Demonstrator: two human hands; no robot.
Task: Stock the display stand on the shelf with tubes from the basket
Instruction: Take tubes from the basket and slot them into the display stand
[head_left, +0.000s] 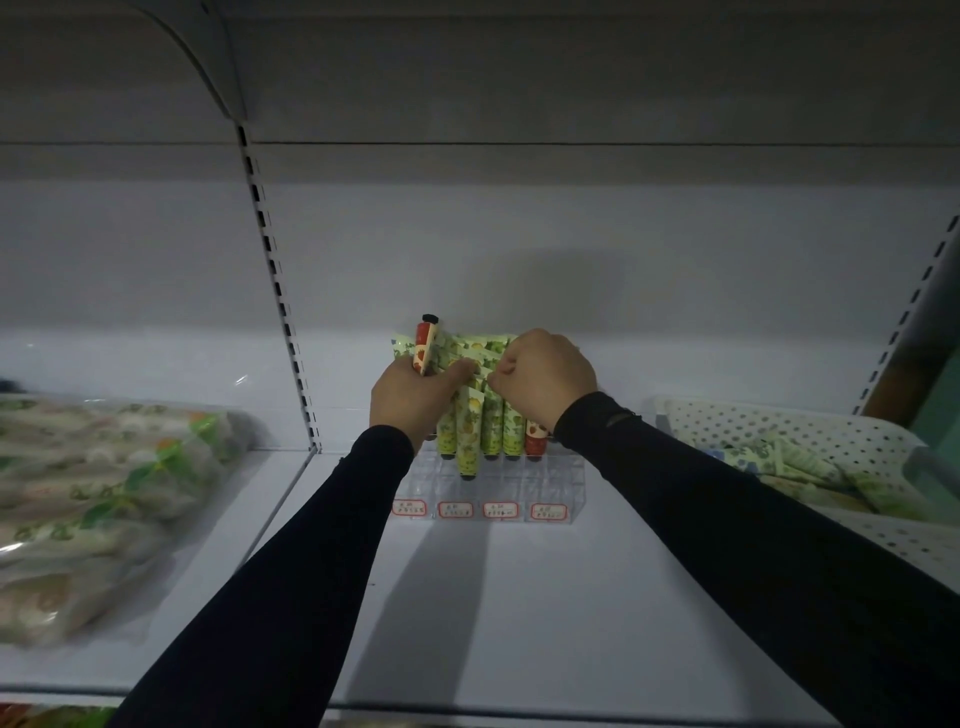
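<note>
Left hand: left hand (410, 397) up at the stand's left side, fingers curled round a red-and-cream tube w/ black cap (425, 347); cap end pokes up above the knuckles, tube tilted a bit.
Right hand: right hand (540, 376) at the stand's right-centre, fingers curled in, pinching the top of a pale green printed tube (485, 364) in the back rows; exact tube hard to tell.
Stand: clear acrylic tiered display stand (563, 483) sits mid-shelf, close to the back wall; front tier compartments show bare, four red-bordered label tags (501, 510) along the front edge.
Stock in stand: row of green fruit-print tubes (493, 431) standing cap-down, one lower tube (469, 436) a step forward; one red tube (535, 439) at the right end of that row, touching its green neighbour.
Basket: white perforated plastic basket (779, 426) at right on the white metal shelf (519, 597), well apart from the stand, more green tubes (800, 462) lying inside.
Left bay: clear plastic bags of green-printed packs (93, 499) piled beyond the slotted upright (280, 301).
Sleeves: both arms in black long sleeves (322, 545).
</note>
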